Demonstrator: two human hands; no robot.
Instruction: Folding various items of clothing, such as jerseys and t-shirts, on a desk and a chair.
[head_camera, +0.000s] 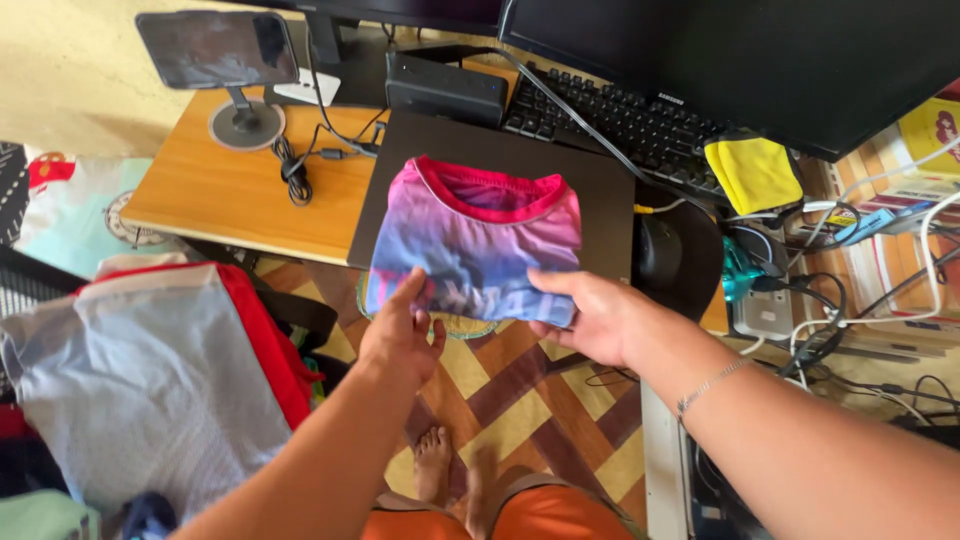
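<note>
Both hands, left (400, 335) and right (592, 315), clamped on folded shirt (475, 240) above dark mat (600, 195), mouse (658, 250) beside

Home desk corner, prob. a bedroom or living rm. Low wooden counter (230, 190) w/ monitor (740, 60), keyboard (620, 120), mouse (659, 250), phone on a stand (218, 48) and tangled cables (880, 300). Patterned floor (520, 390) w/ bare feet (450, 470) on it, plus piled clothes (140, 380) at left. All domestic, not an office.
</note>
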